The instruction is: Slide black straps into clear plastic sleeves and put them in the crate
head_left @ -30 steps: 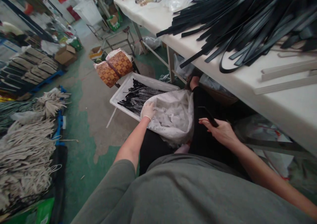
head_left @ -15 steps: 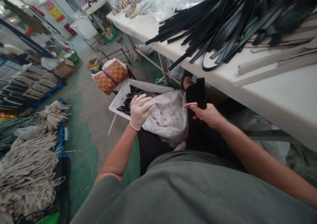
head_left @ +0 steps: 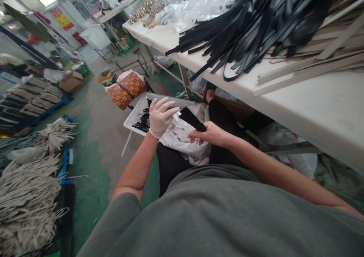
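My right hand point(head_left: 207, 133), bare, grips a flat black rectangular piece point(head_left: 192, 119) by its near end. I cannot make out exactly what the piece is. Its far end points up and left, close to the fingertips of my left hand point(head_left: 161, 117). That hand wears a thin white glove, its fingers stretched out; whether it touches the piece is unclear. Under both hands a white plastic bag point(head_left: 182, 139) lies over my lap. Beyond my left hand, a white plastic bin point(head_left: 129, 121) holds short black strips point(head_left: 143, 120).
To the right, a white-topped table point(head_left: 227, 75) bears long black straps point(head_left: 239, 33), beige straps point(head_left: 309, 75) and gold metal fittings point(head_left: 146, 10). A checkered cushioned seat point(head_left: 125, 89) stands behind the bin. Bundles of beige cord point(head_left: 31, 196) lie at the left.
My right hand has moved left with the black piece, which has tipped from upright to slanting toward my left hand. My left hand has stayed nearly in place, its fingers a little more spread.
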A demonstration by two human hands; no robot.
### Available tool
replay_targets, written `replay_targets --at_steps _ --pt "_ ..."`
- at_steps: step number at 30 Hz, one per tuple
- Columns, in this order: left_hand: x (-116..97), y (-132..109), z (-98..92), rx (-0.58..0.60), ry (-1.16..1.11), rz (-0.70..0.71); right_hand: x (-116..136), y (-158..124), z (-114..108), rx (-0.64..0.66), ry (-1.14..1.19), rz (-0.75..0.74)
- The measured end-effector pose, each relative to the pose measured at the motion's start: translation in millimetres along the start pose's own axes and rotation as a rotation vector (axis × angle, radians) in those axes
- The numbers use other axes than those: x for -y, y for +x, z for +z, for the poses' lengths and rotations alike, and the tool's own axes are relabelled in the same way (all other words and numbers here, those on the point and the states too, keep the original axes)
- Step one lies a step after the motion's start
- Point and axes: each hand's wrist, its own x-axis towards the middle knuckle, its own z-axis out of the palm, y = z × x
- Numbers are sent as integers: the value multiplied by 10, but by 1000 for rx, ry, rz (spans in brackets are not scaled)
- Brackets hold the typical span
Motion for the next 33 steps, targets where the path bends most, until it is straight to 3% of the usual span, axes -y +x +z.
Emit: replay_targets --at_steps 8,15,17,20,22,24,26,28,30,33 --pt "607 50 245 -30 -14 -244 -111 -316 -167 242 -117 100" --pt "1168 67 719 55 -124 -455 -169 -318 -248 416 -51 141" --pt "1286 38 873 136 -138 -538 -149 -284 -247 401 -19 157" --pt "1354 -69 1009 344 -137 -618 -137 -204 -232 241 56 170" --pt "1289 -195 996 402 -101 -693 -159 -132 -222 86 114 178" --pt "1099 -366 906 338 -57 -791 -203 -52 -210 -37 155 206" --pt "774 -561 778 273 -92 -856 -263 30 -184 -125 164 246" --pt "348 -736 663 331 -318 -835 -331 106 -135 -169 152 278" --pt "-97 -849 598 395 -685 -763 -402 172 -68 -203 108 295" --pt "-596 -888 620 414 -1074 -736 -494 233 25 -254 33 289"
